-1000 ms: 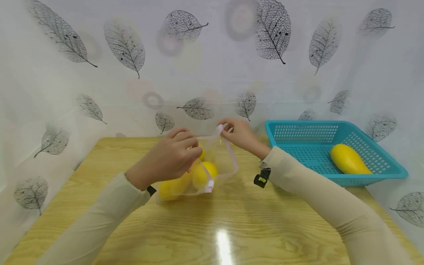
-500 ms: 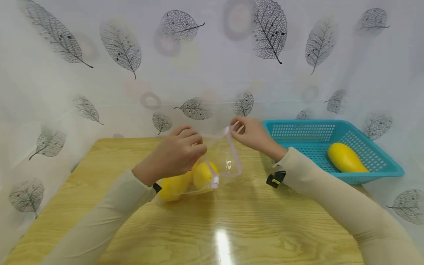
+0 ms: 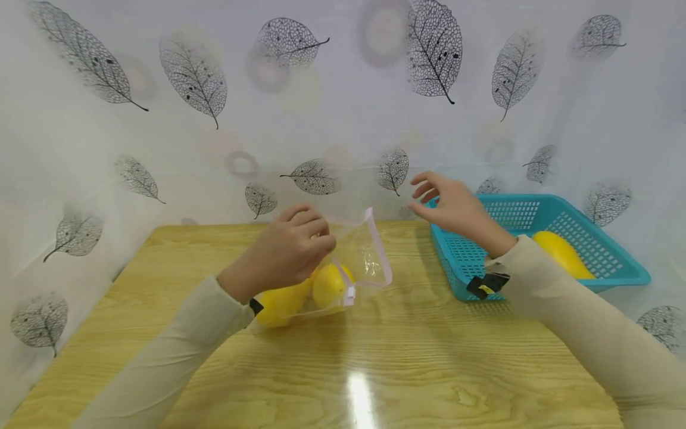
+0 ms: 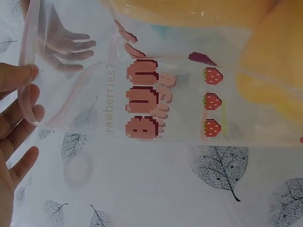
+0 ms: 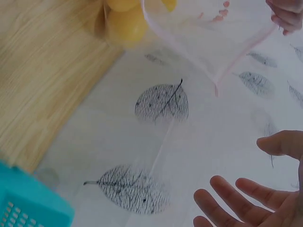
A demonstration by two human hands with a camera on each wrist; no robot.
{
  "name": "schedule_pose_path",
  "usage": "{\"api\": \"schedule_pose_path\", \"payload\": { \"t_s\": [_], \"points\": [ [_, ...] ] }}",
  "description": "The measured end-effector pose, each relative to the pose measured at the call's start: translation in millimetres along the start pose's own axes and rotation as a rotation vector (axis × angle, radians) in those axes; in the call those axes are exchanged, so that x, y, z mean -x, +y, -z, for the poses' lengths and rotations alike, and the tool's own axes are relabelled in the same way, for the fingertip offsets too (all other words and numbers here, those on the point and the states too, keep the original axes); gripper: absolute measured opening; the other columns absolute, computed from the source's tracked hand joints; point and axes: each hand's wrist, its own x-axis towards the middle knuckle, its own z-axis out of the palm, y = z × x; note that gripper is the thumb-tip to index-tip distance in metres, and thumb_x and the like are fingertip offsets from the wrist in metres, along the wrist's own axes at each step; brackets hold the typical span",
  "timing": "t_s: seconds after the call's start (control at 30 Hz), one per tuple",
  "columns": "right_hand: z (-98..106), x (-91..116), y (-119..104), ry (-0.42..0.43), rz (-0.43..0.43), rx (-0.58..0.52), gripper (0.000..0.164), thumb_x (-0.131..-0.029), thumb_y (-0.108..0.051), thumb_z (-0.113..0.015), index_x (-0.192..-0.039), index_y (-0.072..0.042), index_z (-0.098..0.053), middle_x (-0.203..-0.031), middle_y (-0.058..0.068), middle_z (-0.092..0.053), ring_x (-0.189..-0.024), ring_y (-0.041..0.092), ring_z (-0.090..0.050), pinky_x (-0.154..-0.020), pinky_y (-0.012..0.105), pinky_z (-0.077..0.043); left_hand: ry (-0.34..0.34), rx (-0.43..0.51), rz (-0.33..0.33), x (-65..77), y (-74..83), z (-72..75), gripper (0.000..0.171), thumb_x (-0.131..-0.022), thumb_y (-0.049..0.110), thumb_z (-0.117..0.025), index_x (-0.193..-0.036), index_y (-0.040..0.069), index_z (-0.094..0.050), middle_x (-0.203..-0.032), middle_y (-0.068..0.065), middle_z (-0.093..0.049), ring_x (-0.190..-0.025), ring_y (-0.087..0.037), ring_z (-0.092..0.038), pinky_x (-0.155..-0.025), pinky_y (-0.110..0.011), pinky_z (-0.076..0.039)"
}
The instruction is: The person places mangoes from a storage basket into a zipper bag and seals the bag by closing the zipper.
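Note:
A clear zip bag (image 3: pixel 370 256) with a pale pink edge and a white slider stands with its mouth facing right. Yellow fruit (image 3: pixel 328 287) lies inside it; the exact kinds are blurred by the plastic. My left hand (image 3: pixel 284 253) pinches the bag's upper rim between thumb and fingers, as the left wrist view also shows. Printed strawberries (image 4: pixel 213 101) and lettering mark the plastic there. My right hand (image 3: pixel 452 205) is off the bag, fingers spread and holding nothing, over the near left corner of a blue basket (image 3: pixel 455 280).
A yellow mango-shaped fruit (image 3: pixel 563 253) lies in the right part of the basket, partly behind my right sleeve. The wooden table (image 3: pixel 300 375) ends at a white leaf-print sheet (image 3: pixel 343 107) that rises behind it.
My right hand has let go of the bag's far corner and moved right toward the basket, its fingers opening. My left hand keeps its hold; the bag's mouth stays spread.

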Motion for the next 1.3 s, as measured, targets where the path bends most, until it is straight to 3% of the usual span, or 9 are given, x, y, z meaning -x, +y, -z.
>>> {"api": "schedule_pose_path", "payload": {
  "t_s": [0.4,0.77,1.3],
  "points": [
    [40,-2,63,-0.047,-0.152,0.108,0.061,-0.09,-0.045,-0.054,-0.136,-0.007,-0.038,-0.125,0.023,-0.055,-0.112,0.04,-0.054,-0.085,0.056,-0.047,0.007,0.005,0.018,0.6,-2.5,-5.0,0.005,-0.082,0.008,-0.065,-0.079,0.012,-0.063,-0.08,-0.002,-0.063,-0.088,-0.024,-0.059,-0.094,-0.038,-0.045],
    [54,0,122,-0.083,-0.243,0.153,0.07,-0.09,-0.049,-0.052,-0.136,0.001,-0.035,-0.126,0.032,-0.05,-0.106,0.046,-0.053,-0.082,0.059,-0.045,0.015,0.014,-0.007,1.5,-3.5,-14.5,0.006,-0.082,0.007,-0.064,-0.079,0.012,-0.063,-0.079,-0.002,-0.062,-0.085,-0.023,-0.059,-0.09,-0.035,-0.045],
    [67,10,179,-0.216,-0.321,0.234,0.071,-0.09,-0.04,-0.055,-0.13,0.015,-0.034,-0.122,0.042,-0.044,-0.104,0.054,-0.048,-0.085,0.066,-0.041,-0.001,0.032,-0.019,2.0,-3.7,-20.5,0.005,-0.083,0.011,-0.063,-0.078,0.012,-0.063,-0.08,-0.001,-0.061,-0.086,-0.022,-0.058,-0.091,-0.035,-0.045]
  ]
}}
